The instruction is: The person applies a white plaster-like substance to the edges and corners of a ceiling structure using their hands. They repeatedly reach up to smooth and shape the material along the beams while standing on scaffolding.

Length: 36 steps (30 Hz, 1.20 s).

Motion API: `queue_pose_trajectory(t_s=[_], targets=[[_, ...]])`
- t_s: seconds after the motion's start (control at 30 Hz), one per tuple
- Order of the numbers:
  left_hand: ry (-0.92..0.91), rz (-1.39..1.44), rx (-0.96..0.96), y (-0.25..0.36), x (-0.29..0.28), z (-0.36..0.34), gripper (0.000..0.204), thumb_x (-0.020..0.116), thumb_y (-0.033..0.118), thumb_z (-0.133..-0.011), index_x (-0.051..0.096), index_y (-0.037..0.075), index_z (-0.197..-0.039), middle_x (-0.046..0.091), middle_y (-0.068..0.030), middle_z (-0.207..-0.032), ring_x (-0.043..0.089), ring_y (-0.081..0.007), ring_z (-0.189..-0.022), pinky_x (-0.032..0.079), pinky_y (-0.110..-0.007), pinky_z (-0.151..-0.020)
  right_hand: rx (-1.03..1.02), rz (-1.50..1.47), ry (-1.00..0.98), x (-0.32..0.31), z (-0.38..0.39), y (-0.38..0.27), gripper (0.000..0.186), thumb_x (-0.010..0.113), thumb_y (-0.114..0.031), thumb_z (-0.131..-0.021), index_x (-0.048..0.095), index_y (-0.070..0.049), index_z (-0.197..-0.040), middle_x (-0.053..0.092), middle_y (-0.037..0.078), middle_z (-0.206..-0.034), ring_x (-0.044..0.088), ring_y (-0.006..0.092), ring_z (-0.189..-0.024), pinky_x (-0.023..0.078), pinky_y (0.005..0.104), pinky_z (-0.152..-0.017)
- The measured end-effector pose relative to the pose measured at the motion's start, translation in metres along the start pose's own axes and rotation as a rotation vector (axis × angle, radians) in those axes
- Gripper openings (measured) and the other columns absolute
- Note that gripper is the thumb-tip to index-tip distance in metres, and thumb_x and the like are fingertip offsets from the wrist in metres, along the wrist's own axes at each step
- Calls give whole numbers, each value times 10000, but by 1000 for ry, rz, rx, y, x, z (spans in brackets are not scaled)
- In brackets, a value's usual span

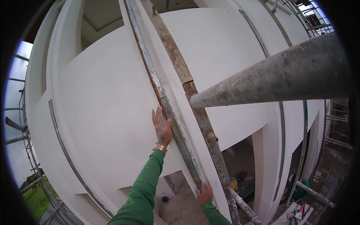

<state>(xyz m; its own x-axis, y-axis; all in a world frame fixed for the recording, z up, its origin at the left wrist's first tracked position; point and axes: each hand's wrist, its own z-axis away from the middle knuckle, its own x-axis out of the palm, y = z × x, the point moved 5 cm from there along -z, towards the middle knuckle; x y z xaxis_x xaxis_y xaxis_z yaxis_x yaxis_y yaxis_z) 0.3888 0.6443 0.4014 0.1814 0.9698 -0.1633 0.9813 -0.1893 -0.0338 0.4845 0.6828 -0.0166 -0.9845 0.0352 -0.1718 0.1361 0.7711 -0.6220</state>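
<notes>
Both hands touch the long metal straightedge: left hand flat-open, right hand gripping it.

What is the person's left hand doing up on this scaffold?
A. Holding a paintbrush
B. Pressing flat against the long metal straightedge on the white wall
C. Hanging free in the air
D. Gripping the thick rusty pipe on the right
B: the left hand lies with fingers stretched along the long metal straightedge set against the white wall.

A rusty scaffold pipe juts in from three o'clock. A person in green works at five o'clock below, near grass at seven o'clock.
</notes>
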Motion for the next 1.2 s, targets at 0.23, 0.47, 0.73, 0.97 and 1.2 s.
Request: queue_pose_trajectory(t_s=[0.23, 0.47, 0.73, 0.97, 1.2], targets=[[7, 4, -4, -1, 1, 1, 687, 533, 130, -888, 328, 28, -1535, 326, -155, -1595, 135, -388, -1513, 117, -470, -1230, 5, -14, -8, -3, -1, -1, 532, 754, -197, -783, 592, 85, -1205, 601, 228, -1134, 562, 419, -1026, 462, 501, -895], [-3, -22, 4, 2, 2, 1, 675, 509, 154, -900, 315, 7, -1530, 315, -161, -1595, 128, -392, -1511, 120, -480, -1227, 33, -52, -34, -4, -1, 0, 546, 772, -202, -791, 587, 92, -1212, 587, 253, -1168, 542, 436, -1081, 450, 496, -941], [-8, -3, -9, 4, -1, -5, 682, 515, 160, -897, 316, 21, -1533, 320, -165, -1592, 124, -395, -1509, 116, -477, -1227, -33, 24, -72, -6, -1, 1, 549, 737, -211, -833, 561, 56, -1280, 585, 225, -1171, 546, 419, -1064, 450, 499, -922], [23, 34, 16, -17, 4, 5, 696, 540, 202, -889, 328, 74, -1539, 339, -147, -1587, 130, -404, -1505, 132, -497, -1222, 72, 53, -156, -15, 26, 8, 544, 728, -202, -840, 551, 39, -1294, 535, 241, -1228, 491, 435, -1105, 420, 514, -953], [93, -106, 220, -8, -13, -14, 673, 503, 222, -888, 351, 2, -1505, 376, -222, -1540, 234, -389, -1474, 98, -446, -1239, 275, -148, -491, -31, 93, 54, 202, 690, -169, -853, 697, 3, -959, 661, 199, -974, 622, 398, -936, 499, 458, -848]])
